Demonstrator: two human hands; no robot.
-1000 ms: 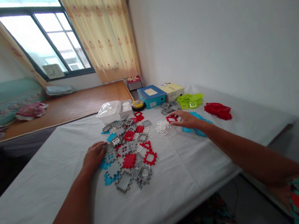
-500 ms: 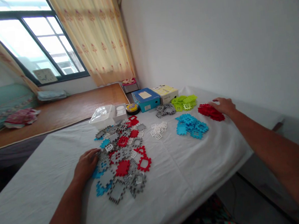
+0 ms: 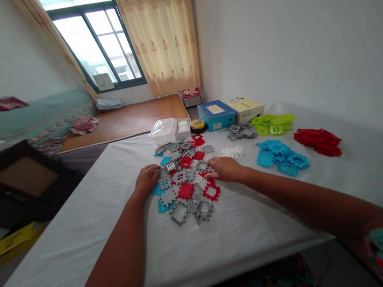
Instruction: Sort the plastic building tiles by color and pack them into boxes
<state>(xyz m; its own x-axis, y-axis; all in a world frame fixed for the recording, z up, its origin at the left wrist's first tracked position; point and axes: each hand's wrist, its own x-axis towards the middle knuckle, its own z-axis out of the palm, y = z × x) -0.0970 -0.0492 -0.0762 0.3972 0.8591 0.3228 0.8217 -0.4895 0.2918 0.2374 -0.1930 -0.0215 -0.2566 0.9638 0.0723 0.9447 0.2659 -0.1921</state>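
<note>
A mixed pile of notched plastic building tiles (image 3: 185,190) in grey, red and blue, with small white window frames among them, lies on the white-covered table. My left hand (image 3: 147,180) rests at the pile's left edge, fingers stretched out against the tiles, gripping none. Over the pile's right edge reaches my right hand (image 3: 225,168), thumb and fingers apart near a red tile (image 3: 211,191) and grey ones; no tile shows in it. Farther right are sorted heaps: white window frames (image 3: 232,152), blue tiles (image 3: 281,156), red tiles (image 3: 317,142), green tiles (image 3: 273,124) and grey tiles (image 3: 242,131).
Along the table's back stand a clear plastic container (image 3: 163,130), a round yellow-and-black tin (image 3: 198,125), a blue box (image 3: 217,115) and a pale yellow box (image 3: 245,109). The wall bounds the right side. A dark cabinet (image 3: 21,182) stands at left.
My right hand has left the red heap and come left to the mixed pile. My left hand stays at the pile's left edge. The view has turned left.
</note>
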